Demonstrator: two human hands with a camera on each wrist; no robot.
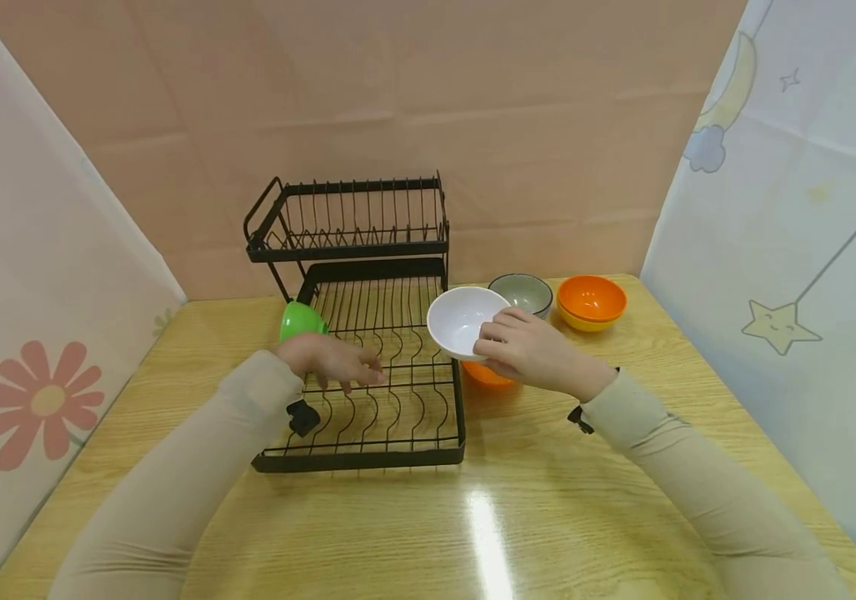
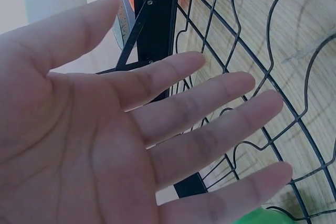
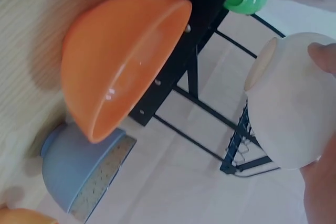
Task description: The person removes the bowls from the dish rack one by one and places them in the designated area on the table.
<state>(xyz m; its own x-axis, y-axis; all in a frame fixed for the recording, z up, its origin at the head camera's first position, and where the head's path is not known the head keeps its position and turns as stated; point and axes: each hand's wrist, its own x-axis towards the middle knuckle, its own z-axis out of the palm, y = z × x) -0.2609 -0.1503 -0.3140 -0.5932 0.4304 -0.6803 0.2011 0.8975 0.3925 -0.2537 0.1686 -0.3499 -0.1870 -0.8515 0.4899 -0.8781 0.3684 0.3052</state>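
Observation:
A white bowl (image 1: 461,322) is held at its right rim by my right hand (image 1: 536,350), raised beside the right edge of a black two-tier dish rack (image 1: 358,460). The right wrist view shows the outside and foot of this white bowl (image 3: 291,98). My left hand (image 1: 333,361) hovers over the rack's lower tier, fingers spread and holding nothing, as the left wrist view of the palm (image 2: 105,145) shows. A green bowl (image 1: 300,322) stands tilted at the rack's left side, partly hidden by the left hand. Under the white bowl sits an orange bowl (image 1: 489,377), largely covered.
Behind the right hand stands a grey bowl (image 1: 521,292) with a dark rim. Farther right, an orange bowl (image 1: 591,297) is stacked on a yellow bowl (image 1: 588,323). The rack's upper tier (image 1: 348,250) rises at the back. Cloth walls enclose the wooden table (image 1: 367,533).

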